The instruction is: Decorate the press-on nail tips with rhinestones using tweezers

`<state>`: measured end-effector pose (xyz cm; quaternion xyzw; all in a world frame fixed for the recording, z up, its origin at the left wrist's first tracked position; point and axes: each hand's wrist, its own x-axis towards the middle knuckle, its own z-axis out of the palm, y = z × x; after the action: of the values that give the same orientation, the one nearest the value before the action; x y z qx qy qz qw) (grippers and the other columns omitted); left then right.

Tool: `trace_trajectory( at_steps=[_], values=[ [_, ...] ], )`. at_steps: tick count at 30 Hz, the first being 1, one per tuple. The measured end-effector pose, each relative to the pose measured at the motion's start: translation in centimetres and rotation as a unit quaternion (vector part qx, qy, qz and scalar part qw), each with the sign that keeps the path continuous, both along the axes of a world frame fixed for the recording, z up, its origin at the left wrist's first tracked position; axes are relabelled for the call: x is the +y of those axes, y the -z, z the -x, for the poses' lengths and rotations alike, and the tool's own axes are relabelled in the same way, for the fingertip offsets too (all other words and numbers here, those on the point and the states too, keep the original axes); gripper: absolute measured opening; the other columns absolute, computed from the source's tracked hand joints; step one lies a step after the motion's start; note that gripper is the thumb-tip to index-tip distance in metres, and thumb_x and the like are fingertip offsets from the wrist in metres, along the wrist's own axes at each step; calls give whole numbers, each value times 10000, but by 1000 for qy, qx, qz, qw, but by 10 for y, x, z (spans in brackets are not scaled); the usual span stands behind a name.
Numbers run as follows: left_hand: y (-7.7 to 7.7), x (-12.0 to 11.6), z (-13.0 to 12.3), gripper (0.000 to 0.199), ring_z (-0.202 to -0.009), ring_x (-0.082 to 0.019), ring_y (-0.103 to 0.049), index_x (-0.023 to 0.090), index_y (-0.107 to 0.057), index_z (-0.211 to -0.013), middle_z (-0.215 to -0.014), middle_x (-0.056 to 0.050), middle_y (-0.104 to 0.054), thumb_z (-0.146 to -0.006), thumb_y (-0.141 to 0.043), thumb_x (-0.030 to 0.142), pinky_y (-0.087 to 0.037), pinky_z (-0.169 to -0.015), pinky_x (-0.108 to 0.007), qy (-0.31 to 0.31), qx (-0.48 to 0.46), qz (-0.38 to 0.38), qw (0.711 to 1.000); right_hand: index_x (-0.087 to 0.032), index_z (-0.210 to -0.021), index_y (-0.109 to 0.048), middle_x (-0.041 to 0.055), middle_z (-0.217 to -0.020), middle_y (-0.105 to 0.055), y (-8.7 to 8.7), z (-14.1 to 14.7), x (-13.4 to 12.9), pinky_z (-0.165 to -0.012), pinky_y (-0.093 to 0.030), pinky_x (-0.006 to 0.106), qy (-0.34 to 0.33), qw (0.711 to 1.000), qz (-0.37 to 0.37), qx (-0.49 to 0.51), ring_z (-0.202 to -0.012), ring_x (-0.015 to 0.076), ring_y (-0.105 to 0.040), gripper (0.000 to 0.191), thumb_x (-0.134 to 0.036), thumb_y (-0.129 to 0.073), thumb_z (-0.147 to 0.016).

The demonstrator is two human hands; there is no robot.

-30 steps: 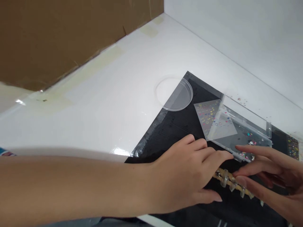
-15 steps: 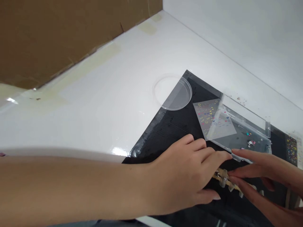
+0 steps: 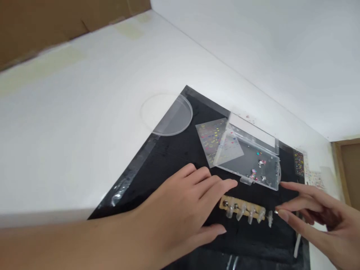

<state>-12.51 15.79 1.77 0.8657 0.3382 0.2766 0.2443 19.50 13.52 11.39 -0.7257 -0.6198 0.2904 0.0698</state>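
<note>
A light wooden strip (image 3: 223, 204) lies on the black mat, with several clear nail tips (image 3: 241, 212) standing along it and sticking past its front edge. My left hand (image 3: 194, 206) is beside the strip's left end, palm down, its thumb and fingers apart and nothing in them. Whether it touches the strip I cannot tell. Off the strip's right end, my right hand (image 3: 317, 217) pinches a small shiny piece (image 3: 276, 212) between thumb and finger, close to the last nail tip (image 3: 270, 219). The piece is too small to identify.
Behind the strip stands an open clear plastic case (image 3: 239, 159) holding small coloured gems. A clear sticker sheet (image 3: 213, 144) overlaps its left side. A round clear dish (image 3: 180, 118) straddles the edge of the black mat (image 3: 168, 165). A white stick (image 3: 297, 245) lies at right.
My right hand has drawn away from the strip to the right, a small shiny piece in its pinch. The view has shifted right, and the strip of nail tips now shows uncovered.
</note>
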Motion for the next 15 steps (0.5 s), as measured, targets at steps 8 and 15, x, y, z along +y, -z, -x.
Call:
trace_trajectory(
  at_steps=[8, 15],
  values=[
    [5, 2, 0, 639, -931, -232, -682, 219, -482, -1394, -1135, 9, -761, -884, -844, 356, -425, -851, -372, -11, 16, 8, 1000, -248, -1167, -812, 49, -725, -806, 24, 3, -15, -626, -633, 241, 131, 981, 36, 138, -677, 198, -754, 590, -613, -910, -715],
    [5, 5, 1, 641, -978, -229, -710, 241, -452, -1422, -1204, 16, -773, -888, -797, 328, -428, -858, -369, 5, 37, 19, 999, -279, -1204, -795, 3, -696, -777, 21, 10, -8, -594, -581, 204, 92, 977, 38, 187, -610, 136, -687, 523, -561, -902, -778]
  ],
)
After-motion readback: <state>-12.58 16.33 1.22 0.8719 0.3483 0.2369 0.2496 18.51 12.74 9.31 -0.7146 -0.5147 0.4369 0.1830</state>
